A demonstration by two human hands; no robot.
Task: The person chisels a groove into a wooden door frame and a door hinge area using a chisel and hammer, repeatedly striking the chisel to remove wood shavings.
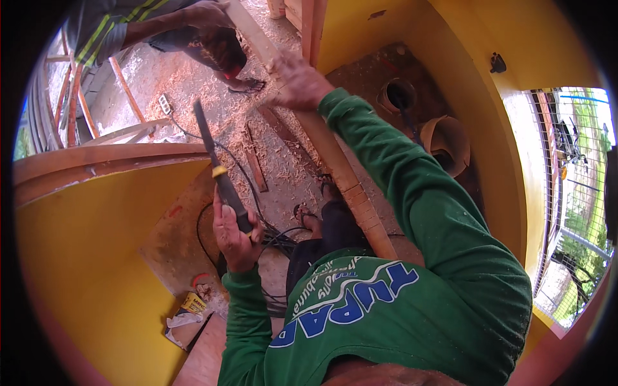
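Wooden plank (335, 154) runs diagonally from top centre down toward the person's lap; right hand (297, 82) fingers wrap its upper part. Left hand (235, 235) fingers closed around a chisel (215, 164), blade up. Shavings cover the floor (193, 83); co-worker's arm (161, 22) top left.

The left hand (235, 235) holds a chisel (219, 170) by its black handle, blade pointing up. The right hand (297, 82) presses on a long wood plank (335, 157). Wood shavings cover the floor (193, 83). Another person (193, 29) bends over the plank's far end.
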